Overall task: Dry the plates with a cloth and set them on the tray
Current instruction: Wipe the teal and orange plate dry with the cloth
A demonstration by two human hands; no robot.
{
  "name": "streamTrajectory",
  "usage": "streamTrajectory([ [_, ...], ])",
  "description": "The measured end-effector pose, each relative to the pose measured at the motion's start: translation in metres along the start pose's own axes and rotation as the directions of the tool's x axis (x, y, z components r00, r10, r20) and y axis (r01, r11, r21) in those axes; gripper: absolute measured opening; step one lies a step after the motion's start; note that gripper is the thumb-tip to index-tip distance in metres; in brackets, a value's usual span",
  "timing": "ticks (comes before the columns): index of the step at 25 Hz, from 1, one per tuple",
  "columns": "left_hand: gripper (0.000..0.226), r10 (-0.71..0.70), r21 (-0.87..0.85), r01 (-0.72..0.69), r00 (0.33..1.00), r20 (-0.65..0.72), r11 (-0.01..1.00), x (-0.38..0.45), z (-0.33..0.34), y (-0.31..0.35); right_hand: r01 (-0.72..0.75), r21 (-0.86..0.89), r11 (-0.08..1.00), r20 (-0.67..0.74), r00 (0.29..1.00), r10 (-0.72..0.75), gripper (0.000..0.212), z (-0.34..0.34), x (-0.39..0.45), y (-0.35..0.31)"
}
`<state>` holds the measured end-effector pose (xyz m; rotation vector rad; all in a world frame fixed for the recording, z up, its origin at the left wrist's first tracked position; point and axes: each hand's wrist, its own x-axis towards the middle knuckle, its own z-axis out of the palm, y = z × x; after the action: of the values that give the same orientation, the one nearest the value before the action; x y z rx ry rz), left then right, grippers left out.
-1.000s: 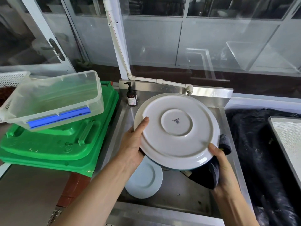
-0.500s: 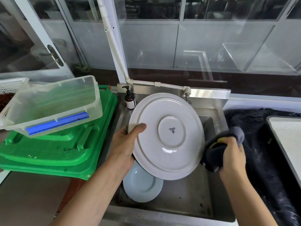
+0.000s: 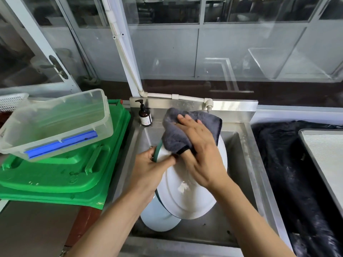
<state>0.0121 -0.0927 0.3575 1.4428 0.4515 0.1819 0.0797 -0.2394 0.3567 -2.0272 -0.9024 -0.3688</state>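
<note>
The large white plate stands tilted on edge over the sink. The left hand grips its left rim; the right hand, fingers flat, presses the grey cloth against its upper face.

A brown pump bottle stands at the back left corner of the steel sink. Its white label carries a few lines of print too small to read and, near the bottom, a red mark shaped like a letter U or a horseshoe. The green plastic lid left of the sink bears faint moulded symbols that cannot be made out.
</note>
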Motion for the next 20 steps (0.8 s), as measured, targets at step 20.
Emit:
streamTrajectory([
  [20,0.039,0.052,-0.008,-0.053,0.995,-0.081,0.999,0.002,0.007,0.007,-0.345,0.409,0.845,-0.182,0.877,0.446,0.058,0.024,-0.02,-0.013],
])
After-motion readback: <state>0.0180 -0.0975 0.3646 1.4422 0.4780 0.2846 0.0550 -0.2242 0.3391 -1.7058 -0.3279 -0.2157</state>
